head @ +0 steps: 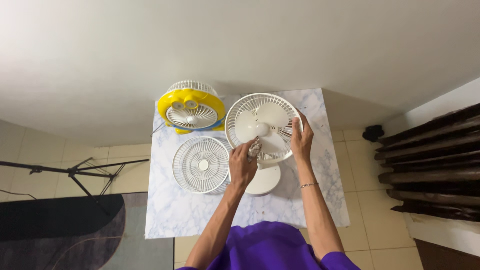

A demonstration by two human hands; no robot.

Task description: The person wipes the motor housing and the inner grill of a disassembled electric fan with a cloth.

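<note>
- Standing at the middle of the marble-patterned desk [320,210]: white fan [262,127], round base resting on the top, front grille off, blades showing inside the rear cage
- Reaching up to the lower front of the white fan: left hand [242,167], grip closed around a small crumpled silvery-grey wad [254,148], wad pressing against the blades just below the hub
- Resting on the right rim of the white fan: right hand [301,140], fingers stretched flat along the cage edge, grip open and only steadying, not wrapping around anything
- Circling the right wrist, below and right of the white fan's base: thin bracelet [309,185]
- Lying flat just left of the white fan, edge nearly touching its base: loose white round grille [201,164]
- Standing behind and left of the white fan, near the far desk edge: yellow fan [191,107] with a white grille and blue trim underneath
- Filling the bottom edge, in front of the white fan: purple sleeves and top [267,247]
- Sitting well left of the white fan, down on the tiled floor: black tripod [75,172], partly over a dark rug [60,230]
- Lining the wall well right of the white fan: dark wooden slats [435,165]
</note>
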